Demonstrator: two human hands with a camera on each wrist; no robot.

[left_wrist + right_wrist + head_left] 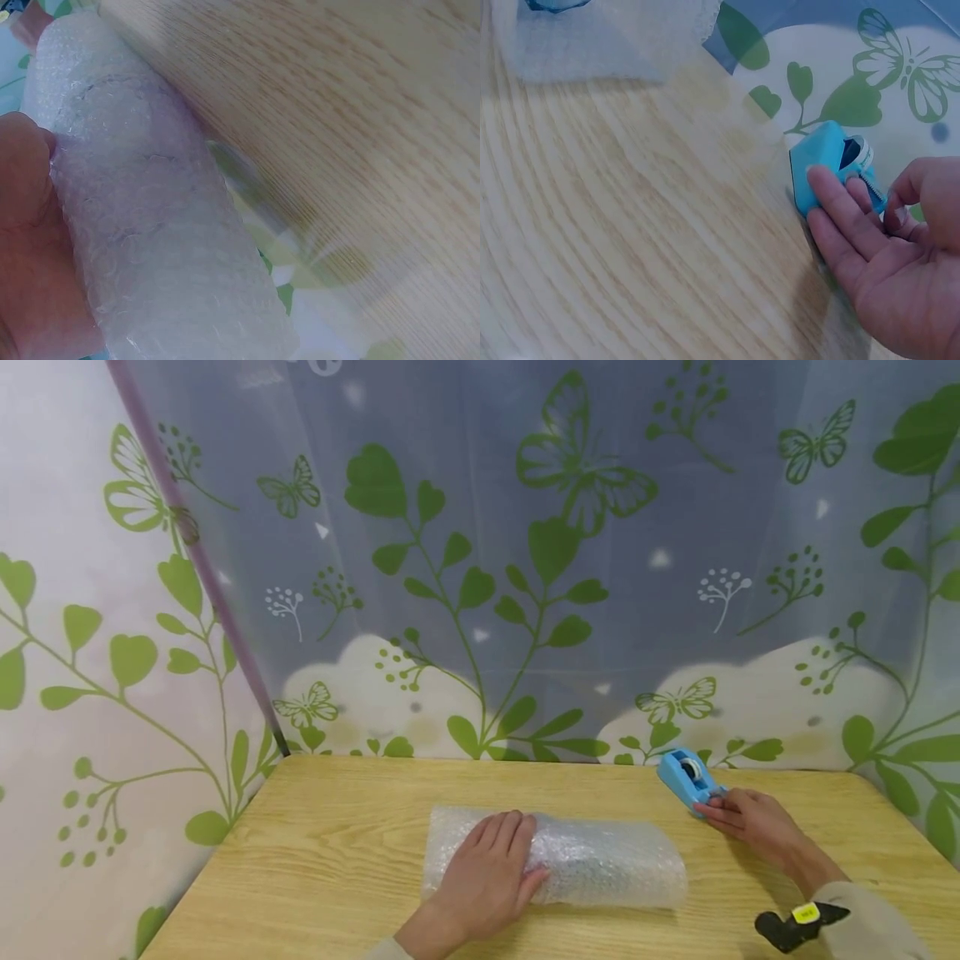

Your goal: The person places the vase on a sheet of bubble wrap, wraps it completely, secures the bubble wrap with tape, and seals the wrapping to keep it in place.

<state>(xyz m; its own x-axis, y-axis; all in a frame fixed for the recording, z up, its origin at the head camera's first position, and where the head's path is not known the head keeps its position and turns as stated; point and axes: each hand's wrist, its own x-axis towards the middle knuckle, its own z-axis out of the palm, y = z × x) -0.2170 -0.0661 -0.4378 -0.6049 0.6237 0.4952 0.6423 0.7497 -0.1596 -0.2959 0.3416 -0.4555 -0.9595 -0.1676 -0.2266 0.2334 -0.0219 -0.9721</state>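
Observation:
A bundle of clear bubble wrap (pixel 615 860), rolled into a long shape, lies across the wooden table. On its left half rests my left hand (pixel 487 877), palm down, fingers stretched over the top and thumb along the near side. Something bluish (pixel 559 4) shows at the wrap's end in the right wrist view. To the right and farther back is a light-blue tape dispenser (pixel 684 778) with a small tape roll. At its toothed cutter, my right hand (pixel 900 262) pinches the tape end between thumb and forefinger, while other fingers lie against the dispenser's side.
The wooden table (pixel 315 843) ends at the back against a printed curtain (pixel 480 568) with leaves and butterflies. A purple pole (pixel 195 552) slants down to the table's back left corner. A black strap device (pixel 802 925) sits on the right wrist.

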